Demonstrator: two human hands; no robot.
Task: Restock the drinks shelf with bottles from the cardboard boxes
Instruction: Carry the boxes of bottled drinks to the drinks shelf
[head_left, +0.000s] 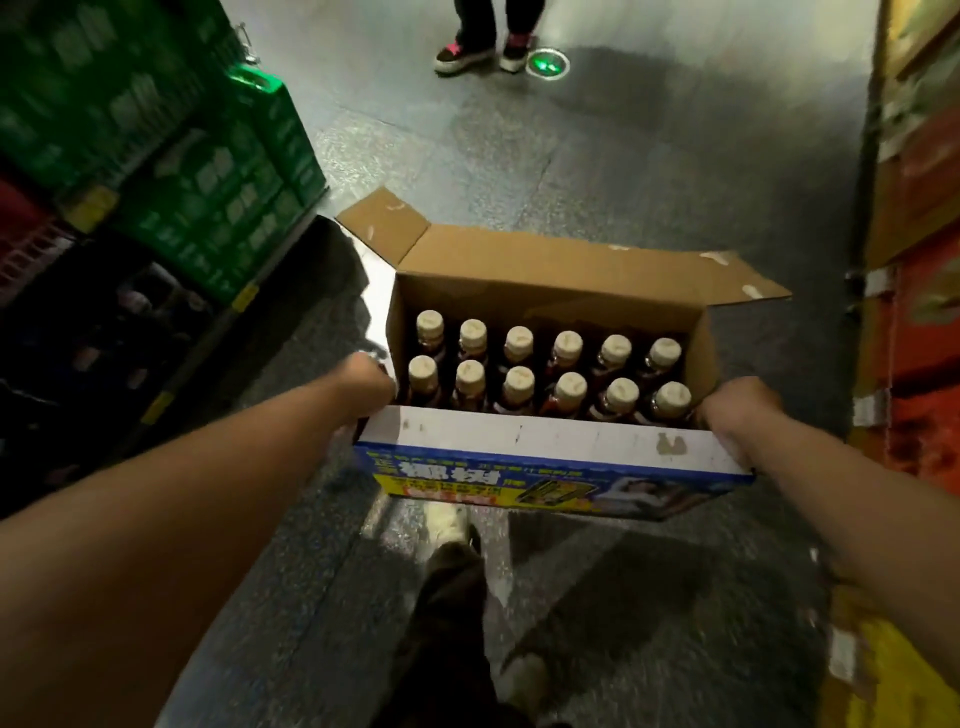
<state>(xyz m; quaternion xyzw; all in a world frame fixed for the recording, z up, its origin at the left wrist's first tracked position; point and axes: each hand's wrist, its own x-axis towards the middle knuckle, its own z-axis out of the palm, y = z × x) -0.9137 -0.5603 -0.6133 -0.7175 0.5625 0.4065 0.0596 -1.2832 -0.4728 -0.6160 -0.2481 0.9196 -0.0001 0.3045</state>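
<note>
The open brown cardboard box (545, 270) of cream-capped dark bottles (519, 387) hangs at 12 o'clock, its long side running 9 to 3. The left hand (370, 378) and the right hand (740, 408) each grip one short end.

The cardboard box (545, 291) is in the middle, up above the floor (623, 166). The left hand (366, 382) holds its left end and the right hand (737, 408) holds its right end. Inside the box, twelve bottles (519, 383) stand in two rows of six, one row behind the other. Stacked crates (218, 197) are on the left. What may be shelves (919, 218) run down the right side, but they are blurry. The person's own legs (447, 597) are under the box. Far ahead, past the box, are another person's feet (483, 52).
</note>
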